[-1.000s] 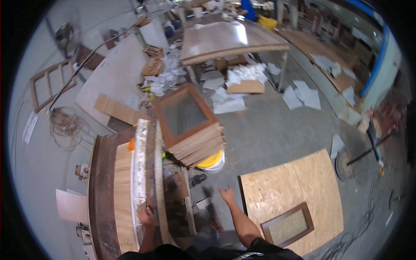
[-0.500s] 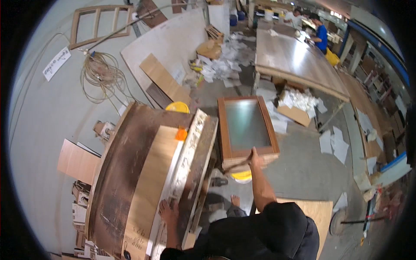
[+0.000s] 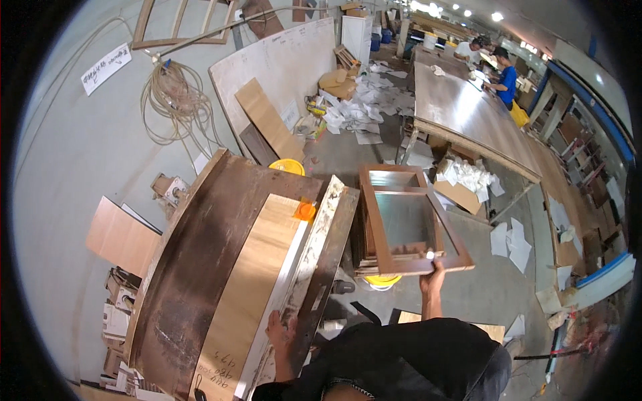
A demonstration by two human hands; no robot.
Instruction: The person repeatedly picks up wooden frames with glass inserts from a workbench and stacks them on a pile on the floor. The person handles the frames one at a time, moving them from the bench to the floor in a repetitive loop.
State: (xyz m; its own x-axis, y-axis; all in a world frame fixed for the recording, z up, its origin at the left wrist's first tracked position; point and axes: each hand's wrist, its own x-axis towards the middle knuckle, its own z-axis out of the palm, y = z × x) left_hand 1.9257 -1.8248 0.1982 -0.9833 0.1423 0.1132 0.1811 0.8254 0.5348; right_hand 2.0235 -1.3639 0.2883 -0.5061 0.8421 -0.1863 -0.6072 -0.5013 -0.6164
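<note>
My right hand [image 3: 432,279] grips the near end of a brown wooden-framed cabinet door [image 3: 376,224], its fingers closed round the bottom rail. The door is tilted, its right side raised off a stack of similar frames [image 3: 362,250] below. Through its middle, a glassy panel and part of the stack show. My left hand [image 3: 281,332] rests with fingers apart on the pale front rail of a brown machine bench [image 3: 200,257] at the left. Beside that hand, on the bench, lies a long light wood board [image 3: 244,281] with an orange piece [image 3: 305,211] at its far end.
Under the stack shows a yellow bucket [image 3: 382,281]; another yellow-topped one [image 3: 287,166] stands behind the bench. A long worktable [image 3: 468,127] stands far right, with two people at its far end. Paper sheets [image 3: 364,107] and a cardboard box [image 3: 459,194] litter the floor.
The door's right side has come up off the stack, held by my right hand, which has moved to the right. My left hand stays on the bench rail. The view has shifted.
</note>
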